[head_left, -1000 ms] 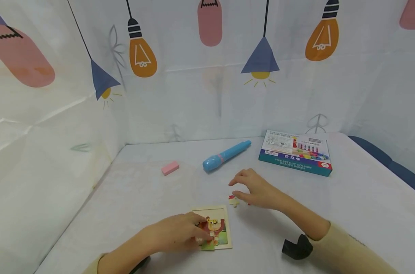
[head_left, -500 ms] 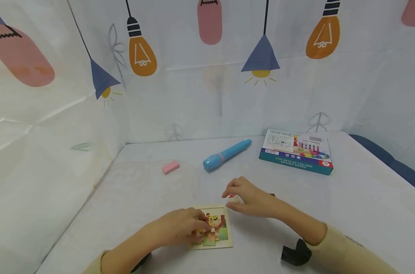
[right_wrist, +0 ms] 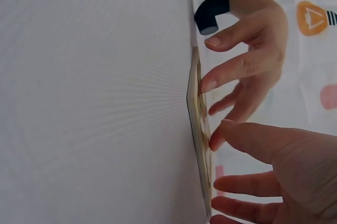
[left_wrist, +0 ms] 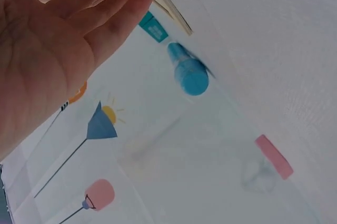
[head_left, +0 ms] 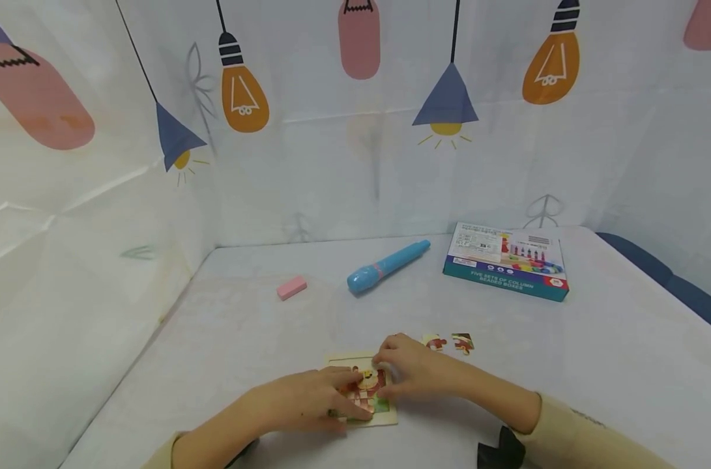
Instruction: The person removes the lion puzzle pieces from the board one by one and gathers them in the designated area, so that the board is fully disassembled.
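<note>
A bear picture puzzle in a wooden tray [head_left: 346, 357] lies near the front of the table. My left hand [head_left: 305, 398] reaches over its left side, fingers spread on the picture. My right hand [head_left: 416, 368] is at the tray's right side, its fingertips over the right rim. In the right wrist view, the thumb and fingers of both hands stand apart along the tray [right_wrist: 196, 113], and no piece shows between them. Part of the picture is hidden under the hands. Two loose jigsaw pieces, one [head_left: 433, 341] and another [head_left: 463, 342], lie just beyond my right hand.
A blue toy microphone [head_left: 387, 267] lies farther back, with a pink eraser-like block [head_left: 292, 287] left of it. A flat toy box [head_left: 506, 262] is at the back right. White printed cloth [head_left: 320, 182] hangs behind the table.
My right hand has moved left and toward me, from the loose pieces to the tray. The piece beside its fingertips no longer shows there. My left hand has shifted slightly over the picture.
</note>
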The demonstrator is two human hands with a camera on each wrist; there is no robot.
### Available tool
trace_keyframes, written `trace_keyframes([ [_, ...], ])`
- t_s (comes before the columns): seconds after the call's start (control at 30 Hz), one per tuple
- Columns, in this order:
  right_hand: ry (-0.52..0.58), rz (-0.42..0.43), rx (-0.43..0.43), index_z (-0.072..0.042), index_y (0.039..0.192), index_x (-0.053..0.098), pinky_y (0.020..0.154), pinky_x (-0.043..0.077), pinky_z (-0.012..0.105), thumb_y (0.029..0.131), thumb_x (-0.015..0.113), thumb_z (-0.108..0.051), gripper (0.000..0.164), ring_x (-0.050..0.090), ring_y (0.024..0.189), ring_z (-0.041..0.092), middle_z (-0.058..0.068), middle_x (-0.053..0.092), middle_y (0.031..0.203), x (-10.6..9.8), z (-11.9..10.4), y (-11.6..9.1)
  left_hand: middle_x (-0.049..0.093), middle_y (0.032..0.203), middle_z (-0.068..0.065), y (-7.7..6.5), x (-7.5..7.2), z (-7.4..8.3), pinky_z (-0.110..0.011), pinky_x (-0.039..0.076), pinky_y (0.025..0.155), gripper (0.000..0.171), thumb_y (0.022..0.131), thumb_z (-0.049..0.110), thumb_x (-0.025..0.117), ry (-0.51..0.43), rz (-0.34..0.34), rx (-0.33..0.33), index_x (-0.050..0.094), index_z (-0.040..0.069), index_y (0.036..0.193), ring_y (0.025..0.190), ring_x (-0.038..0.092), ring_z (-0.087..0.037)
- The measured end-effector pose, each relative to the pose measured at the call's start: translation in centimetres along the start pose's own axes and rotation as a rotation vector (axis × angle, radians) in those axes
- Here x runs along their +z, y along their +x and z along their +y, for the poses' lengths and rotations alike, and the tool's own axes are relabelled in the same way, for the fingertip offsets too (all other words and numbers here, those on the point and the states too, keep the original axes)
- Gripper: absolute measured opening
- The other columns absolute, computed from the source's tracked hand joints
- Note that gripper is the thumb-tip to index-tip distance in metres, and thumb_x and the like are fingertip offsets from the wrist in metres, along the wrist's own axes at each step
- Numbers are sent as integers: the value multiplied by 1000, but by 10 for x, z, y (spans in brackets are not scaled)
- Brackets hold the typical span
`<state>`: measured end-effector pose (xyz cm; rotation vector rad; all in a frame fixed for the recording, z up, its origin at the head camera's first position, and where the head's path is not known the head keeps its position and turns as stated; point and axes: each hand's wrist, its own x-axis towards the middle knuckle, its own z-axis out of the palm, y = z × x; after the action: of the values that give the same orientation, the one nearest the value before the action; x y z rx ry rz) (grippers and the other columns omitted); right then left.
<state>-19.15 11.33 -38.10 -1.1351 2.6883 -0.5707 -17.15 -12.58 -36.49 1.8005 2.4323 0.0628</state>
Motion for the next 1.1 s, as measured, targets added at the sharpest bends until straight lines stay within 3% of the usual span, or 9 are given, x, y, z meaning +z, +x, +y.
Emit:
trace_keyframes([
  [0.1, -6, -18, 13, -12, 109, 63, 89, 41, 32, 79, 69, -39, 41, 45, 103, 13, -3, 50, 108, 2, -1, 0, 43, 136, -14, -1, -1, 1, -36, 41, 93, 38, 90, 34, 58, -31, -51, -67, 54, 35, 127, 126, 40, -24],
  [0.3, 0, -22, 14, -15, 108, 63, 88, 41, 31, 77, 72, -35, 38, 43, 102, 12, -4, 49, 107, 1, -2, -1, 44, 136, -15, -1, -2, 2, -40, 46, 84, 42, 87, 34, 62, 35, -43, -157, 53, 39, 127, 125, 39, -27],
  [0.53, 28, -20, 16, -15, 105, 65, 86, 42, 30, 75, 74, -35, 37, 44, 98, 11, -5, 50, 104, 3, -1, 0, 43, 136, -15, -4, -2, 3, -35, 46, 85, 46, 86, 31, 63, 68, 1, -143, 50, 40, 130, 123, 42, -24],
  [0.8, 21, -26, 22, -18, 107, 65, 85, 43, 30, 76, 73, -38, 38, 45, 97, 9, -7, 50, 104, 4, -3, 2, 43, 137, -15, -13, -12, 4, -37, 44, 89, 42, 87, 27, 63, 33, -79, -225, 54, 39, 127, 123, 43, -26],
  [1.1, 20, -23, 28, -18, 106, 64, 85, 43, 29, 76, 73, -37, 37, 45, 97, 9, -7, 50, 104, 3, -3, 0, 47, 134, -14, -9, -8, 1, -39, 46, 85, 40, 87, 36, 59, 52, -62, -233, 54, 38, 127, 118, 47, -26],
])
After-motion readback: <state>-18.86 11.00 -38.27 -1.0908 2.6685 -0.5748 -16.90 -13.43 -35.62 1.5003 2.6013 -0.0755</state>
